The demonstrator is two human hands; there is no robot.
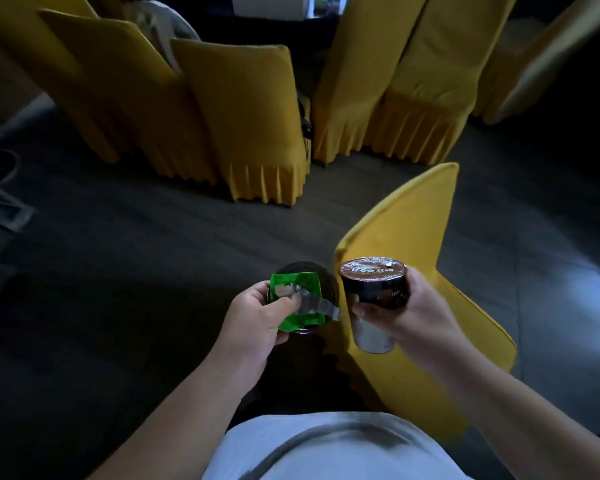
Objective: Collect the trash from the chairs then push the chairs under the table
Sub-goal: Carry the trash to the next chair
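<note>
1. Head view: L hand (253, 318) fingers curled shut, pinching a green wrapper (297, 299) w/ a silvery foil strip (317, 304) against a dark round container (307, 299) under it; container mostly hidden, can't tell what it is.
2. R hand (407, 308) wrapped closed around a dark lidded cup (373, 280); a second pale cup/can (371, 332) sits below it in the same grip, exact hold unclear.
3. Step, prob: trash collection, both hands full. The near yellow chair (409, 237) is just beside the R hand, angled out.
4. Next move needs the trash dumped or stacked into one hand first; no free hand to push a chair.
5. Risk: wrapper is loose, could slip.
6. Room: dim, dark grey floor (153, 237). Row of yellow-covered chairs (243, 116) ahead, backs to cam, standing close together. Table barely visible beyond them.
</note>
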